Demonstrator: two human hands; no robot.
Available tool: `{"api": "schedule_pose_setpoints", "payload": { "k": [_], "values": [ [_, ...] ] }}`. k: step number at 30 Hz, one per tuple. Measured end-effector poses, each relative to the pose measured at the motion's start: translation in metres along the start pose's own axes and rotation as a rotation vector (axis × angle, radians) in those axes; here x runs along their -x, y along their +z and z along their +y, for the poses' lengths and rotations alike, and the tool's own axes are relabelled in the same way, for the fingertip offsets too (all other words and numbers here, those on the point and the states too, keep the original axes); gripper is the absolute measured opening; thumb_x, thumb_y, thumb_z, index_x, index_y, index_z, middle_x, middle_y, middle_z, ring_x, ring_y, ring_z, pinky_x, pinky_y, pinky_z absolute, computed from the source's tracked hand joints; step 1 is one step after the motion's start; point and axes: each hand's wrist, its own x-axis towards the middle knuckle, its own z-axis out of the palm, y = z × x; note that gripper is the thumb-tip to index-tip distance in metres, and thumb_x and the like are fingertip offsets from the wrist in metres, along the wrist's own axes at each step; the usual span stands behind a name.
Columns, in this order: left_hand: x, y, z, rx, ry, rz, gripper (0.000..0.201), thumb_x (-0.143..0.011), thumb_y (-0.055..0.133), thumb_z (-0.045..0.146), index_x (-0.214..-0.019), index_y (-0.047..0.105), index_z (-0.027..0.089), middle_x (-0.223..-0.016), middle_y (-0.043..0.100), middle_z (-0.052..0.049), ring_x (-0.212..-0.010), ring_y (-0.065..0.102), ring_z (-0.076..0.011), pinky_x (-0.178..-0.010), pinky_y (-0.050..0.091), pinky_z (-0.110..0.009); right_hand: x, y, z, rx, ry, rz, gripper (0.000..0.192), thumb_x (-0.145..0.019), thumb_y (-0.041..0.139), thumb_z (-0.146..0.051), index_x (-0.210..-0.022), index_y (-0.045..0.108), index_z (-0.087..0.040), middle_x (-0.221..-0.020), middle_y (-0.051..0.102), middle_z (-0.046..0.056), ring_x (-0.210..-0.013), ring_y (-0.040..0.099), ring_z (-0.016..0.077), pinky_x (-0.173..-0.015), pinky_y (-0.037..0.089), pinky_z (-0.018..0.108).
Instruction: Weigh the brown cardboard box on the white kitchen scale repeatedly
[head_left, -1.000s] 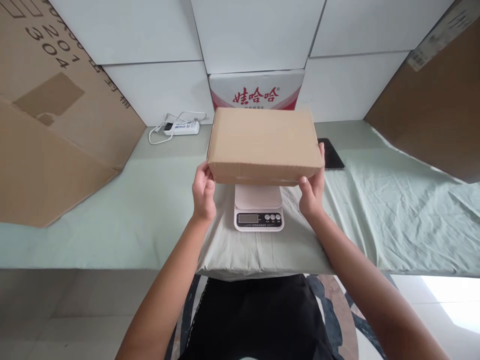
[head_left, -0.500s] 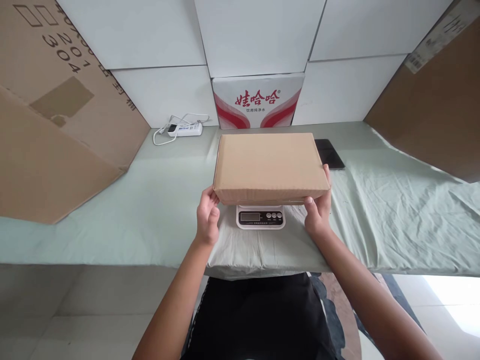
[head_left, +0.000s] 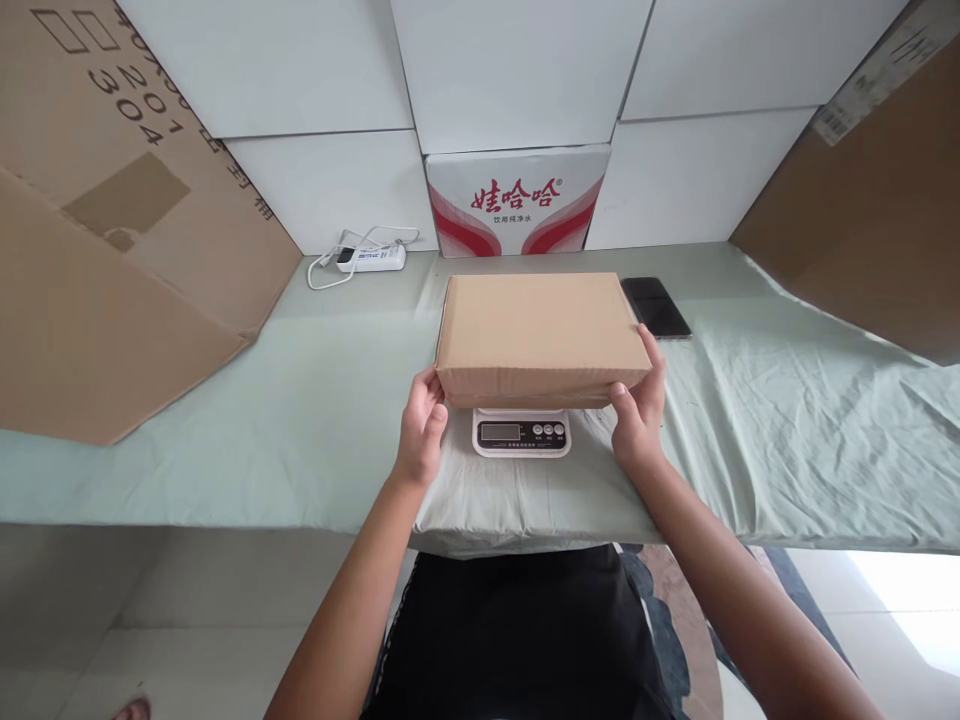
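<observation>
A closed brown cardboard box (head_left: 536,325) is held level between my two hands, over a white digital kitchen scale (head_left: 520,440). My left hand (head_left: 421,430) grips its near left corner, fingers partly hidden behind the side. My right hand (head_left: 639,410) clasps the near right corner, thumb on the front face and fingers along the right side. The scale's display and buttons show below the box's front edge, while its weighing top is hidden. Whether the box touches the scale I cannot tell.
Behind the box at the right lies a black phone (head_left: 657,307). A white power strip (head_left: 371,258) with a cable is at the back left. A red-and-white printed carton panel (head_left: 517,203) stands at the back. Large cardboard sheets (head_left: 135,300) flank the green cloth-covered table (head_left: 315,420).
The box has come down slightly toward the scale, and both hands moved with it. More of the phone shows now. Part of a foot has appeared at the bottom left.
</observation>
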Motion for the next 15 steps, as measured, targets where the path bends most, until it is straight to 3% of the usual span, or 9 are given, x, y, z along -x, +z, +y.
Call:
{"api": "schedule_pose_setpoints", "payload": {
  "k": [9, 15],
  "values": [
    [0.0009, -0.0018, -0.0004, -0.006, 0.020, 0.003, 0.071, -0.104, 0.068, 0.076, -0.156, 0.068, 0.028, -0.172, 0.068, -0.018, -0.168, 0.059, -0.0415, -0.138, 0.051, -0.058, -0.0015, -0.0014, -0.0011, 0.024, -0.029, 0.041, 0.079, -0.101, 0.065, -0.076, -0.169, 0.055, -0.036, -0.169, 0.061, 0.012, -0.162, 0.055, 0.0432, -0.136, 0.045, 0.073],
    [-0.0002, -0.0036, -0.0007, -0.016, 0.035, 0.011, 0.080, -0.105, 0.066, 0.079, -0.168, 0.061, 0.030, -0.184, 0.057, -0.016, -0.175, 0.051, -0.0409, -0.144, 0.046, -0.059, -0.0018, -0.0011, 0.0007, 0.003, 0.009, 0.089, 0.082, -0.100, 0.059, -0.082, -0.168, 0.055, -0.036, -0.158, 0.063, 0.013, -0.153, 0.060, 0.0415, -0.125, 0.053, 0.067]
  ]
}}
